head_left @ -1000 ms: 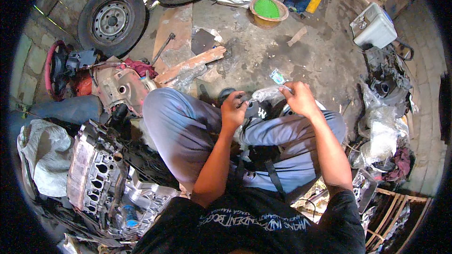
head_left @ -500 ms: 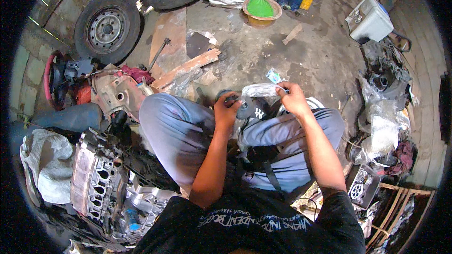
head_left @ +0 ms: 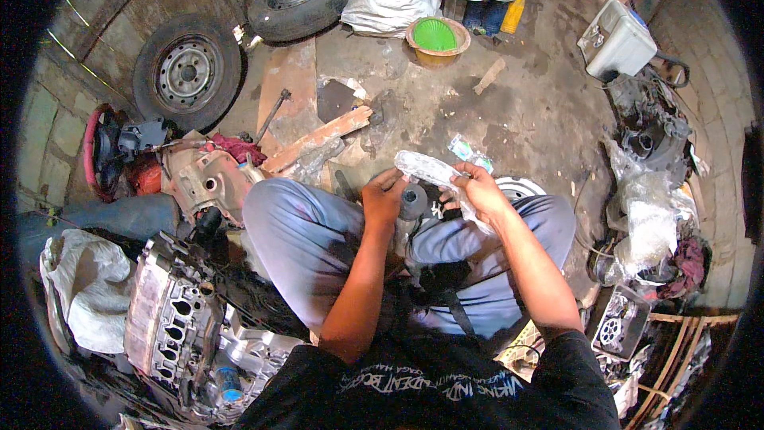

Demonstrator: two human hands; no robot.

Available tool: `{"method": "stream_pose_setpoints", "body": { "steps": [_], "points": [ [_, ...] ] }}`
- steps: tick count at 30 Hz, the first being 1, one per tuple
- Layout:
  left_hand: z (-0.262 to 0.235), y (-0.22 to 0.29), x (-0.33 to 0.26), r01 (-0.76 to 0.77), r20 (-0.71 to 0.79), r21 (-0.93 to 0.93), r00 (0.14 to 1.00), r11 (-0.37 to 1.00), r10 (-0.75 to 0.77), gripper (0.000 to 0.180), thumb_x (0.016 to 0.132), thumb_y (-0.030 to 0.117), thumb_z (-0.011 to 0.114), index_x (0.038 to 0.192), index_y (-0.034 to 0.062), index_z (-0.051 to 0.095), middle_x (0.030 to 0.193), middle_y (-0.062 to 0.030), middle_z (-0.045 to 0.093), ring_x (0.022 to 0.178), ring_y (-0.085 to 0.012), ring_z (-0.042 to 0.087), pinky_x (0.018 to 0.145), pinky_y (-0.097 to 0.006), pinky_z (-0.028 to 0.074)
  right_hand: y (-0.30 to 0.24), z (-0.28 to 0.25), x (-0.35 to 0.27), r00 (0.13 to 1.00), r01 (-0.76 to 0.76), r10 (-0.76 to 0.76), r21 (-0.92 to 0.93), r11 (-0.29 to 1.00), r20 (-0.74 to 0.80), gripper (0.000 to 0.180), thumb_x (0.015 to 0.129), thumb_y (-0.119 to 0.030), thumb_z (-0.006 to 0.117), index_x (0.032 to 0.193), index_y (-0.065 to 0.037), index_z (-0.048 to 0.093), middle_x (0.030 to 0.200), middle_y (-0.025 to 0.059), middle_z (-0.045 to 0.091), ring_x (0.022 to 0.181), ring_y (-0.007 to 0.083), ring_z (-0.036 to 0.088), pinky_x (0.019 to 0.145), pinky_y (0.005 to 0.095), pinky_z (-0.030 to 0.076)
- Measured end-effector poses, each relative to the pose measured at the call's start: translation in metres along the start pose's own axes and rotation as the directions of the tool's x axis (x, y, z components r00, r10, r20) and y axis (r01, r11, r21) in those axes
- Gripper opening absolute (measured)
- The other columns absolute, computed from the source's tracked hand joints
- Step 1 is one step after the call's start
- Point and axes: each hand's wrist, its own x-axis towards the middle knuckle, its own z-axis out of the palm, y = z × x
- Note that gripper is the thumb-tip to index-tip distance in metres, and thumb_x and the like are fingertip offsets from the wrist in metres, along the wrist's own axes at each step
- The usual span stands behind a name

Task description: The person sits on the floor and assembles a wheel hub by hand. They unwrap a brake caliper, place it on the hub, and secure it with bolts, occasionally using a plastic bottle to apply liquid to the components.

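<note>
A strip of crumpled clear plastic wrap (head_left: 426, 166) stretches between my two hands above my crossed legs. My right hand (head_left: 479, 191) is closed round it, with the loose end hanging below the fingers. At the other end, the fingers of my left hand (head_left: 383, 197) are pinched together on the plastic's edge. Just beside those fingers, a dark grey round part (head_left: 412, 200) stands between my legs; its lower portion is hidden. Beyond my right hand, a small printed packet (head_left: 471, 153) lies on the floor.
Behind my left knee lie a wooden plank (head_left: 326, 137) and a rusty metal part (head_left: 208, 183). An engine cylinder head (head_left: 171, 318) rests at my left. Plastic-covered car parts (head_left: 649, 215) line the right wall. Tyres (head_left: 189, 72) and a basin (head_left: 436, 54) stand farther off.
The plastic wrap has swung from level to slanting, its right part now dropping below my right hand. My left fingers have moved onto its left end. The view has tilted slightly.
</note>
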Motion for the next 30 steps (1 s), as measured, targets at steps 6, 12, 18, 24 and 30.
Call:
{"method": "stream_pose_setpoints", "body": {
  "steps": [6, 12, 18, 24, 30],
  "points": [
    [0.003, -0.007, 0.007, -0.046, -0.006, 0.057, 0.999, 0.997, 0.046, 0.033, 0.085, 0.007, 0.076, 0.113, -0.0093, 0.069, 0.102, -0.0131, 0.075, 0.089, -0.016, 0.069, 0.078, -0.029, 0.053, 0.003, 0.011, 0.0, 0.989, 0.149, -0.143, -0.285, 0.947, 0.041, 0.023, 0.1, -0.015, 0.061, 0.114, 0.003, 0.063, 0.093, 0.008, 0.069, 0.081, 0.0148, 0.067, 0.07, 0.0277, 0.056],
    [0.007, -0.007, 0.01, -0.146, 0.135, 0.13, 0.982, 0.981, 0.129, 0.037, 0.081, 0.006, 0.076, 0.114, -0.0066, 0.067, 0.094, -0.0159, 0.076, 0.083, -0.0161, 0.07, 0.072, -0.029, 0.054, 0.006, 0.02, -0.003, 0.913, 0.393, -0.391, -0.515, 0.762, 0.12, 0.037, 0.09, -0.011, 0.073, 0.124, 0.002, 0.066, 0.098, 0.0116, 0.074, 0.085, 0.0175, 0.065, 0.079, 0.0329, 0.052],
    [0.005, 0.029, 0.02, -0.356, 0.304, 0.282, 0.914, 0.891, 0.269, 0.053, 0.077, 0.011, 0.081, 0.126, 0.0052, 0.06, 0.084, -0.0131, 0.074, 0.077, -0.0152, 0.07, 0.066, -0.031, 0.053, 0.019, 0.013, 0.016, 0.872, 0.483, -0.473, -0.393, 0.782, 0.13, 0.035, 0.089, -0.01, 0.074, 0.119, 0.004, 0.066, 0.103, 0.0087, 0.073, 0.094, 0.0141, 0.065, 0.084, 0.0315, 0.052],
    [-0.02, 0.106, 0.064, -0.517, 0.467, 0.432, 0.829, 0.739, 0.306, 0.042, 0.083, 0.022, 0.08, 0.121, 0.0084, 0.067, 0.085, -0.0116, 0.074, 0.074, -0.0217, 0.069, 0.075, -0.035, 0.054, -0.027, 0.021, 0.03, 0.882, 0.442, -0.47, -0.295, 0.847, -0.025, 0.025, 0.089, -0.003, 0.072, 0.113, 0.001, 0.068, 0.105, 0.0059, 0.073, 0.094, 0.0122, 0.065, 0.084, 0.0288, 0.052],
    [-0.055, 0.109, 0.108, -0.444, 0.206, 0.378, 0.896, 0.812, 0.394, 0.029, 0.09, 0.02, 0.073, 0.113, 0.0031, 0.071, 0.091, -0.0145, 0.075, 0.082, -0.0197, 0.072, 0.077, -0.032, 0.054, -0.057, 0.047, 0.07, 0.822, 0.525, -0.501, 0.02, 0.851, -0.271, 0.015, 0.09, -0.007, 0.071, 0.105, -0.006, 0.069, 0.092, -0.0011, 0.07, 0.083, 0.0092, 0.061, 0.075, 0.0266, 0.046]
  ]
}}
